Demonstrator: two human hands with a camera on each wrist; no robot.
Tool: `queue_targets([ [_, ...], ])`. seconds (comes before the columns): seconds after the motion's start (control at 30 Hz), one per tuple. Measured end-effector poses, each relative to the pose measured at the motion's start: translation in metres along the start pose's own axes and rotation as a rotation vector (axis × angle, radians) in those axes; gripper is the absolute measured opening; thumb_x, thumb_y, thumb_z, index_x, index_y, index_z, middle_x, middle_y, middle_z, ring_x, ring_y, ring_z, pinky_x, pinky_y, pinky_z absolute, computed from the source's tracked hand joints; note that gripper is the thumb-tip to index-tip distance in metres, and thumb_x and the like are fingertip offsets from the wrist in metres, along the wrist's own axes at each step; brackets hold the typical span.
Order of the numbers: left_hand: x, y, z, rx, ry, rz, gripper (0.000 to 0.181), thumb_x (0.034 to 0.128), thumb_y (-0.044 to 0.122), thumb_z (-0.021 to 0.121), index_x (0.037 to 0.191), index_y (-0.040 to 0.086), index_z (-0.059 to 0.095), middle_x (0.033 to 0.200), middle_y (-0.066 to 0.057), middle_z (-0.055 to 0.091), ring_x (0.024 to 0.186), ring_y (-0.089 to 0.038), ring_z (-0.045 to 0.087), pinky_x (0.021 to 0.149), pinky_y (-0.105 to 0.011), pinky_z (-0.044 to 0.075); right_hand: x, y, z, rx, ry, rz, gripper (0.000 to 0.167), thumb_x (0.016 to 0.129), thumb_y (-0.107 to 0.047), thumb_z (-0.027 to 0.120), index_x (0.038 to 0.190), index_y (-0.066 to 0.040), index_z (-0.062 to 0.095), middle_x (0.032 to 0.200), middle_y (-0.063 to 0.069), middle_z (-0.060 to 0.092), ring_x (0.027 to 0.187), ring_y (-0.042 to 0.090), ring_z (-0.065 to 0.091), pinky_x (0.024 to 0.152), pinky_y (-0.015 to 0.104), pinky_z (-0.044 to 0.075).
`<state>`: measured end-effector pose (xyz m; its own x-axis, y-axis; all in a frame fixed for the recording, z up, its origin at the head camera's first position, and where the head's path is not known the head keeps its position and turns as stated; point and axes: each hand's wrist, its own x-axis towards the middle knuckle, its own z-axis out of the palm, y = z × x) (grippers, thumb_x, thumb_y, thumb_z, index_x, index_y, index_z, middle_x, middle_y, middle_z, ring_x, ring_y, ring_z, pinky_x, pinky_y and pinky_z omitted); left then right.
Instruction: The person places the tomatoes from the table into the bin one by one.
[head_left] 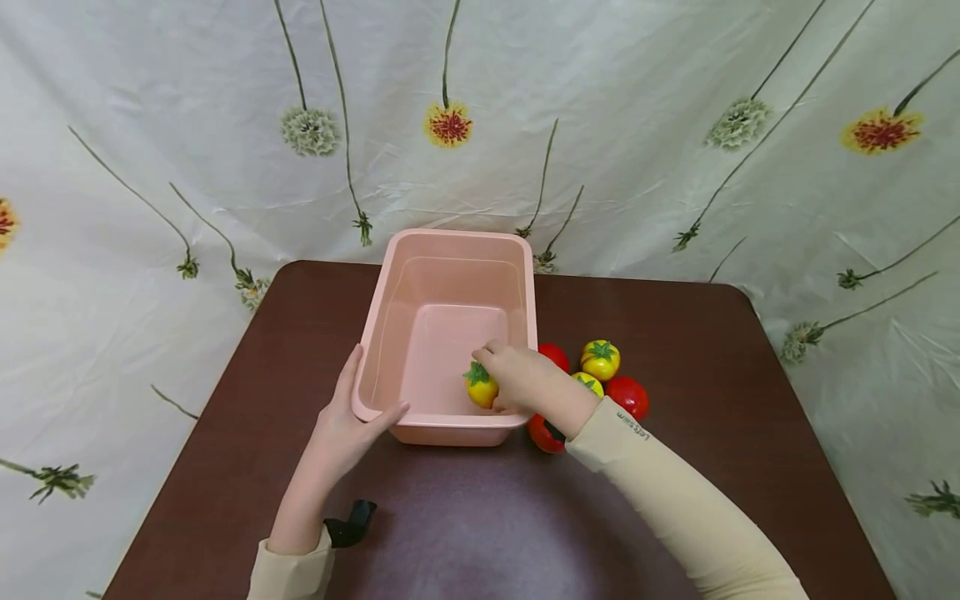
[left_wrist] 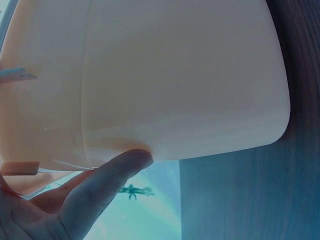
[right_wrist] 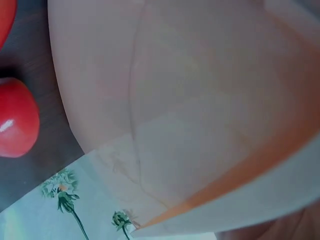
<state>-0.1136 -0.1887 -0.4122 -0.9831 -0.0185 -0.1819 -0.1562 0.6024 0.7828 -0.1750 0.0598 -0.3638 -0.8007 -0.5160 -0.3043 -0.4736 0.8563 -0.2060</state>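
At the left, my left hand (head_left: 341, 429) grips the near corner of the pink bin (head_left: 450, 429), thumb at the front rim and fingers along the outside; if I bore down on that corner, the bin could tilt or skid on the smooth table (head_left: 697, 375). Inside it, towards the near right, my right hand (head_left: 528, 379) pinches a yellow tomato (head_left: 482, 390) between fingers and thumb; its skin looks glossy, so a loose pinch might let it slip and bounce. Farther right, outside the bin, lie three red tomatoes (head_left: 627, 398) and two more yellow tomatoes (head_left: 601, 362), partly under my forearm; a low sweep of my sleeve (head_left: 667, 492) could set them rolling. Only the head view shows the held tomato; neither wrist view does. The left wrist view adds my thumb lying against the bin's outer wall, while the right wrist view shows a dark strip of table between a red tomato and the bin, hidden from above. Whether the held tomato touches the bin's floor, I cannot tell.
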Motion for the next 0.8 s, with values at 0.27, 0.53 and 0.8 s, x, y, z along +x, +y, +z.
queue_targets([
  [0.27, 0.000, 0.001, 0.001, -0.006, -0.002, -0.006, 0.104, 0.0848, 0.051, 0.072, 0.158, 0.039, -0.002, 0.161, -0.021, 0.023, 0.142, -0.043, 0.035, 0.108, -0.065, 0.035, -0.004, 0.002, -0.001, -0.013, 0.038, -0.055, 0.062, 0.084, -0.018, 0.077, 0.140, -0.008, 0.053, 0.138, 0.011, 0.055, 0.117, 0.026, 0.062, 0.098, 0.038, 0.053],
  [0.53, 0.001, 0.001, 0.000, -0.016, -0.020, 0.000, 0.103, 0.0863, 0.049, 0.070, 0.158, 0.039, -0.003, 0.161, -0.020, 0.023, 0.141, -0.042, 0.036, 0.108, -0.065, 0.035, -0.022, 0.015, -0.007, 0.204, 0.312, -0.090, 0.054, 0.087, -0.016, 0.074, 0.137, -0.008, 0.056, 0.140, 0.011, 0.056, 0.126, 0.029, 0.056, 0.101, 0.041, 0.050],
  [0.8, 0.000, 0.001, -0.001, -0.040, -0.021, 0.007, 0.103, 0.0865, 0.047, 0.071, 0.159, 0.035, -0.001, 0.163, -0.017, 0.020, 0.143, -0.041, 0.033, 0.110, -0.064, 0.033, -0.039, 0.032, -0.005, 0.402, 0.591, -0.062, 0.047, 0.088, -0.013, 0.073, 0.132, -0.008, 0.061, 0.130, 0.009, 0.062, 0.112, 0.027, 0.062, 0.093, 0.040, 0.055],
])
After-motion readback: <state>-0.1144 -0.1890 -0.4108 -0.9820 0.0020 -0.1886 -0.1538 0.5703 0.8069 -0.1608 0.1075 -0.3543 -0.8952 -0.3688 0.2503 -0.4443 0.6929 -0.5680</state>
